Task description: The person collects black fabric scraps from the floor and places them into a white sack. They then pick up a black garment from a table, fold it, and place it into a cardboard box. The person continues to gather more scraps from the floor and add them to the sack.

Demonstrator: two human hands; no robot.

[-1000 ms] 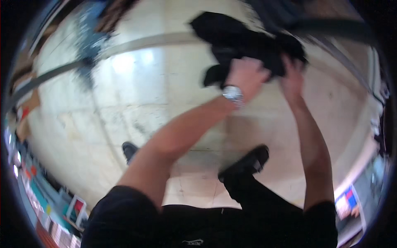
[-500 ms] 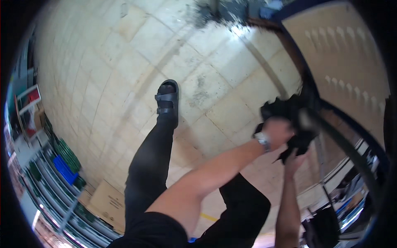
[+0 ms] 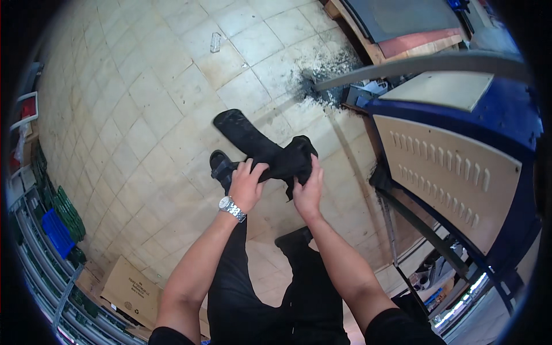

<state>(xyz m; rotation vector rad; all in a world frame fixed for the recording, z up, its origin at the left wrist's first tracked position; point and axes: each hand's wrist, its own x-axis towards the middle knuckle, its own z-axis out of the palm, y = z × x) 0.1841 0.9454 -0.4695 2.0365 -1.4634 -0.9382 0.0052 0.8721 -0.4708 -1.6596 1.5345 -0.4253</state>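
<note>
In front of my legs I hold up a bunched black cloth piece (image 3: 273, 161), with a long flat end reaching away to the upper left. My left hand (image 3: 247, 187), with a silver watch at the wrist, grips its near left side. At the right end, my right hand (image 3: 307, 187) pinches the cloth between thumb and fingers. A small flap hangs down between the hands. What kind of cloth article it is, I cannot make out. Beneath it, my black sandal (image 3: 221, 167) shows partly on the tiled floor.
On the right stands a blue machine with a beige vented panel (image 3: 443, 178); a grey bar (image 3: 425, 68) crosses above it. Dark debris (image 3: 322, 80) lies by its far corner. At left are a cardboard box (image 3: 132, 293), a blue crate (image 3: 57, 233) and metal racking (image 3: 40, 287).
Both hands have moved left from beside the machine, bringing the black cloth in front of my legs. The cloth now stretches out longer, and my view has shifted to the right.
</note>
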